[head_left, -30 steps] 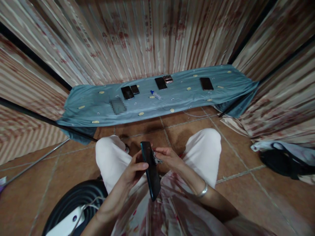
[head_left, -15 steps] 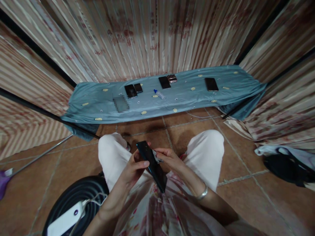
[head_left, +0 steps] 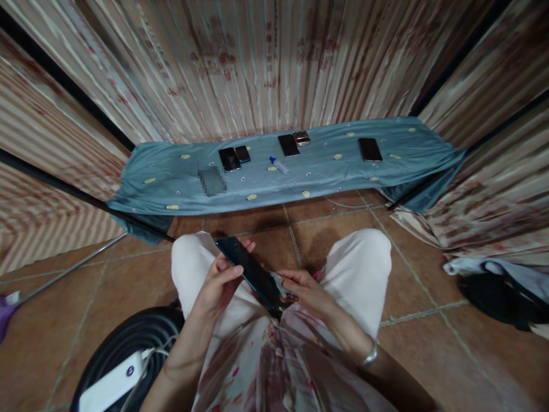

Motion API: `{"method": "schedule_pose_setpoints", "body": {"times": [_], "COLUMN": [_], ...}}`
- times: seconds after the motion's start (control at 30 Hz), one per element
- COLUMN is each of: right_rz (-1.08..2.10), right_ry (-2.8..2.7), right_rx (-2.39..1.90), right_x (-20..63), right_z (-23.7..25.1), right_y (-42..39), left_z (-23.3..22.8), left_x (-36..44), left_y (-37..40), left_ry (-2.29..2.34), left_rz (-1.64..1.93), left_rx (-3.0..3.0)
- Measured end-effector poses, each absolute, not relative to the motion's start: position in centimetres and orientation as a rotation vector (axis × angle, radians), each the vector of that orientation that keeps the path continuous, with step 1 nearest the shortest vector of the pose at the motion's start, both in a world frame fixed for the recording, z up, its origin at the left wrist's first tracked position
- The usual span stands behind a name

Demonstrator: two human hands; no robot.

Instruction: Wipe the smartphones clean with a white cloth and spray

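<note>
I sit on a tiled floor with my knees up in white trousers. My left hand (head_left: 217, 283) grips the upper end of a dark smartphone (head_left: 251, 273), which lies tilted from upper left to lower right over my lap. My right hand (head_left: 306, 289) pinches a small grey cloth (head_left: 279, 282) against the phone's lower end. A silver bangle (head_left: 368, 357) sits on my right wrist.
A blue-grey cloth (head_left: 171, 183) lies on the floor ahead with several phones (head_left: 230, 158), (head_left: 288, 145), (head_left: 370, 149) and a small bottle (head_left: 279, 165). Striped curtains surround the space. A black coiled cable with a white device (head_left: 114, 380) lies lower left. Dark clothing (head_left: 493, 289) is piled at right.
The phone has swung from nearly upright to a flatter diagonal. My left hand moved up to its top end, and my right hand with the cloth slid down to its lower end.
</note>
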State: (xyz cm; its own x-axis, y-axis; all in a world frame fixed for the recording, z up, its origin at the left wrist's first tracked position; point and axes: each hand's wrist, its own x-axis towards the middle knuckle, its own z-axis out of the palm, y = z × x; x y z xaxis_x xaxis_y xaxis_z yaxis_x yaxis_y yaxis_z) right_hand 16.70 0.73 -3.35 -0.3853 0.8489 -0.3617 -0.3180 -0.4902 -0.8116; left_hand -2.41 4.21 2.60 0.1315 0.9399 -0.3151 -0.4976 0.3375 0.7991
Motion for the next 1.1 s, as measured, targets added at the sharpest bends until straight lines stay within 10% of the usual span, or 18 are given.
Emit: {"method": "schedule_pose_setpoints", "body": {"times": [0.4, 1.1], "right_rz": [1.121, 0.839], "right_ry": [-1.644, -1.816], "right_rx": [-1.204, -1.046], "right_x": [16.8, 16.7], "right_z": [-1.6, 1.0], "right_y": [-0.5, -0.4], "left_z": [2.1, 1.8], "left_x": [-2.0, -0.9], "left_y": [4.9, 3.7], "left_ry": [0.987, 0.852], "left_rz": [1.317, 1.102], "left_rx": [0.630, 0.615]}}
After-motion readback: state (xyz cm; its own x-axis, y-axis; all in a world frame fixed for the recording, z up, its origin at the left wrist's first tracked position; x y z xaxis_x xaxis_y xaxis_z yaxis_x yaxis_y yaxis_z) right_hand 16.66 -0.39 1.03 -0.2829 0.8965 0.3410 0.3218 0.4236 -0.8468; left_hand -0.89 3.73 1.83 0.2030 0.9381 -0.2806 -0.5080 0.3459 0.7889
